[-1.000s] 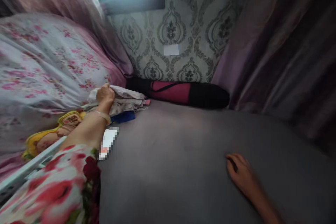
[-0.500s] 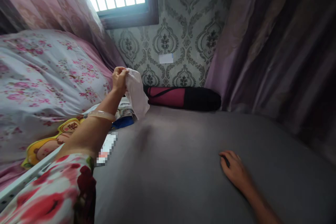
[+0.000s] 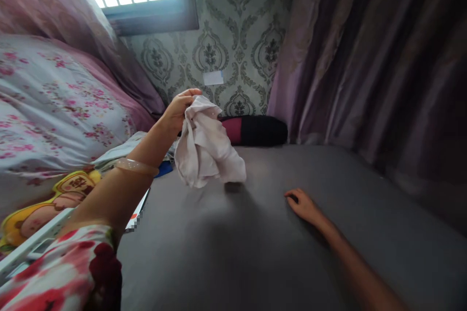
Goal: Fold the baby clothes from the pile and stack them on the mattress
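My left hand [image 3: 181, 106] is closed on the upper edge of a pale pinkish cloth [image 3: 209, 143], possibly a garment. It hangs down in loose folds above the grey bed sheet [image 3: 204, 257]. A dark patch shows just under its lower edge; I cannot tell whether that is shadow or a thing. My right hand [image 3: 302, 205] rests on the sheet to the right, apart from the cloth. Its fingers are loosely bent, with a gap between thumb and forefinger and nothing seen in it.
Against the patterned wall lies a long black and magenta bag [image 3: 264, 130], partly hidden by the cloth. To the left are floral bedding [image 3: 73, 102], a yellow cartoon cushion [image 3: 47, 206] and a blue folded item [image 3: 165, 169]. Purple curtains [image 3: 350, 68] hang on the right.
My left hand has moved rightward in view, and the cloth now hangs wider and more spread. The view has swung to the right. My right hand stays on the sheet.
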`<move>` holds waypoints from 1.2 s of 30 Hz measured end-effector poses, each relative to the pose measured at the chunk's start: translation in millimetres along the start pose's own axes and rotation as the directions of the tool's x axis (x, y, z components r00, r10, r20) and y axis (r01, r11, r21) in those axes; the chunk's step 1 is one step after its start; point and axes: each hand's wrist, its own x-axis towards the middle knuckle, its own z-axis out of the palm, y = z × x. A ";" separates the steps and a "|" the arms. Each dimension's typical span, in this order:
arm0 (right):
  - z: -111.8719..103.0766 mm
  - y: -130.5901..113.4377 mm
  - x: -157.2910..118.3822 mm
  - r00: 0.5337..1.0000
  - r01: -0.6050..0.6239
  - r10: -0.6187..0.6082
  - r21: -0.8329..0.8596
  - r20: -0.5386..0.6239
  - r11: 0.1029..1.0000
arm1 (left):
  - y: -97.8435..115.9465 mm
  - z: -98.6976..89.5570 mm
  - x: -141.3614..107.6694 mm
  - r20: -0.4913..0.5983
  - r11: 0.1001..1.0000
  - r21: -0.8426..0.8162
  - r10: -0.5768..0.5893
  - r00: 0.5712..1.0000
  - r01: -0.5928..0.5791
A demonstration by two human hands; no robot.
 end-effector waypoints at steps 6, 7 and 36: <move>-12.9 -65.0 8.7 1.000 0.005 -0.012 0.268 0.025 0.963 | -0.6 40.9 -24.0 0.207 0.991 0.129 -0.002 0.978 -0.025; -14.8 -77.6 9.9 1.000 0.015 -0.021 0.321 0.014 0.947 | -1.3 47.0 -28.3 0.228 0.990 0.141 -0.002 0.974 -0.031; -99.2 -171.2 9.4 0.984 -0.170 0.049 0.831 0.170 0.530 | -145.8 21.6 -111.5 0.181 0.865 -0.231 -0.412 0.893 0.446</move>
